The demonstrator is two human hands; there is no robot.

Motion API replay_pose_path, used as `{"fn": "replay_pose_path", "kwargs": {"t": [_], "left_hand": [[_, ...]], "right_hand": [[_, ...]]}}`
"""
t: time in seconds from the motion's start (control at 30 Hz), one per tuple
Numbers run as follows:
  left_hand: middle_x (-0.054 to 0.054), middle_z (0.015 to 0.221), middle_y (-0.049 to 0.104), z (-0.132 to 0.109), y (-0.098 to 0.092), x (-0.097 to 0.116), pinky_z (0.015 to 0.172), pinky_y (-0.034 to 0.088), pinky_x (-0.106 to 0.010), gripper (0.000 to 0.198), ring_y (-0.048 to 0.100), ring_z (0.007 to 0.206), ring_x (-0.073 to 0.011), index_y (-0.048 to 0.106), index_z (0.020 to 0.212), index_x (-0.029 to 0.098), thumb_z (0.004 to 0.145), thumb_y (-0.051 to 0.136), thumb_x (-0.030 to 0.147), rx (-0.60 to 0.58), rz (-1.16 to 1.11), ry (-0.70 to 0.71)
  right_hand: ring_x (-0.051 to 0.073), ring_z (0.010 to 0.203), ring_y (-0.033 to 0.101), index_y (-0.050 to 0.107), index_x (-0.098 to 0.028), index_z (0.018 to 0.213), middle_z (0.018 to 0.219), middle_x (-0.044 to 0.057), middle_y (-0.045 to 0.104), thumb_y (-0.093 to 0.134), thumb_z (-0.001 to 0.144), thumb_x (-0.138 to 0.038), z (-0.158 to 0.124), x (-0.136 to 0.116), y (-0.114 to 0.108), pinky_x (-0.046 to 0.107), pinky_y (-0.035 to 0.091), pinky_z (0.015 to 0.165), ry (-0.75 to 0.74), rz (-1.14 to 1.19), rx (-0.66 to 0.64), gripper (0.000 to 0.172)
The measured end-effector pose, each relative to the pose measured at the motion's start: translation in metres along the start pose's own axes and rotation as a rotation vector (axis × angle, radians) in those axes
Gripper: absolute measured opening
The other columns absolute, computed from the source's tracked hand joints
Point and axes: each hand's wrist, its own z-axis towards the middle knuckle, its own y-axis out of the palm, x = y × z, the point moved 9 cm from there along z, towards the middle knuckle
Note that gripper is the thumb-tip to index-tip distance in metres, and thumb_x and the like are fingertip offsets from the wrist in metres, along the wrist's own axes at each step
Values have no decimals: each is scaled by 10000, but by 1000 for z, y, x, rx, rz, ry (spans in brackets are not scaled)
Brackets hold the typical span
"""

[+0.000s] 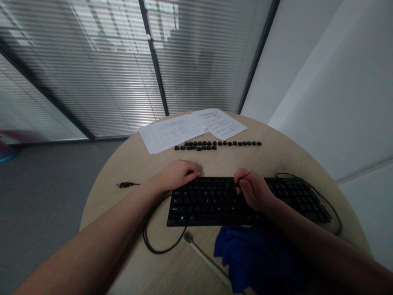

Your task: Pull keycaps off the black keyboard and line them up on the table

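A black keyboard [202,207] lies across the table in front of me, its upper rows partly covered by my hands. Resting at its upper left edge, my left hand [179,174] has its fingers curled toward the thumb; whatever is inside them, if anything, is hidden. Over the middle of the keys, my right hand [254,190] pinches a thin wire-like tool [251,172], too small to make out fully. Beyond the hands, several loose black keycaps [208,143] stand in rows on the table.
Printed papers [175,131] lie at the round table's [123,164] far side. Nearer me are a toothbrush-like brush [205,258] and a blue cloth [239,254]. A black cable [147,241] loops left of the keyboard, and its USB plug [124,185] lies beside my left forearm.
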Motion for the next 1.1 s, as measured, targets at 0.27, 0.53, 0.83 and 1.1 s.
{"fn": "replay_pose_path", "kwargs": {"t": [0.27,0.53,0.83,1.1], "left_hand": [[-45,787,711,1,5,-5,671,415,-298,336,610,702,-171,718,828,200,980,488,392,-20,36,-4],[-55,834,726,1,4,-5,708,435,-303,304,632,743,-175,717,861,196,975,494,368,-23,11,-4],[-78,983,712,-4,-20,23,785,498,-328,286,645,847,-183,728,1140,189,962,555,330,129,-151,33],[-66,997,753,-7,-10,35,730,536,-315,353,672,799,-168,695,1248,194,923,639,322,83,-448,50]], "right_hand": [[144,479,558,528,-221,849,556,-17,582,332,1055,-490,-2,2,1,282,439,537,6,38,17,392],[130,433,544,491,-236,939,590,-39,553,328,1051,-564,-11,30,-7,245,432,434,170,343,241,383],[207,841,717,605,-246,1071,903,72,718,534,950,-173,-4,-23,-12,346,590,748,-216,32,143,158],[178,877,769,671,-226,1075,1014,89,786,597,891,-81,-2,-47,-3,271,626,777,-373,-5,78,246]]}}
